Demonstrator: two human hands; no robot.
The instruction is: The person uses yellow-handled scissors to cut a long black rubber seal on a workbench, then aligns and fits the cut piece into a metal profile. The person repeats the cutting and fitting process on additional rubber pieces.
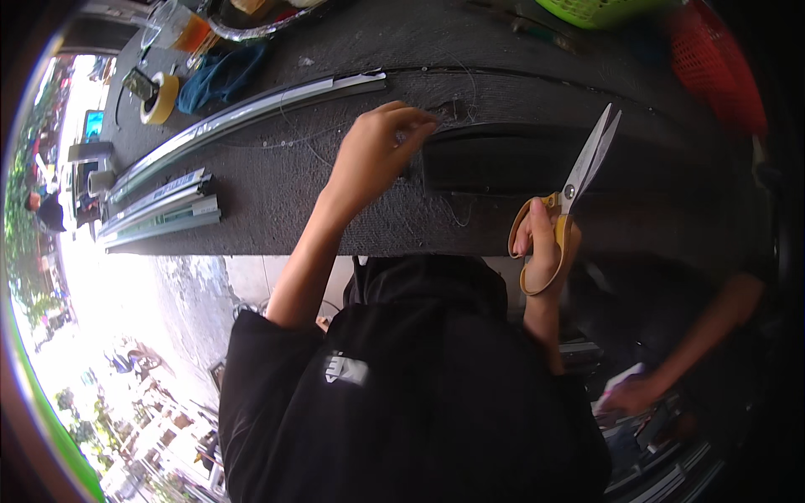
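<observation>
My right hand point(545, 247) holds a pair of scissors point(575, 180) with yellow handles, fingers through the loops. Its blades point away from me and stand slightly apart. Over the dark tabletop, my left hand point(377, 147) is closed in a pinch; what lies between its fingertips is too small to make out. Thin clear line point(459, 216) lies in loose loops on the wood around that hand. A long black piece point(503, 159) lies just right of my left hand, its outline hard to tell from the table.
Metal strips point(243, 113) and shorter profiles point(168, 205) lie at the left. Behind them are a tape roll point(161, 99), a blue cloth point(222, 77) and a cup point(180, 29). A green basket point(595, 8) and red basket point(717, 67) stand far right. Another person's hand point(633, 394) is at lower right.
</observation>
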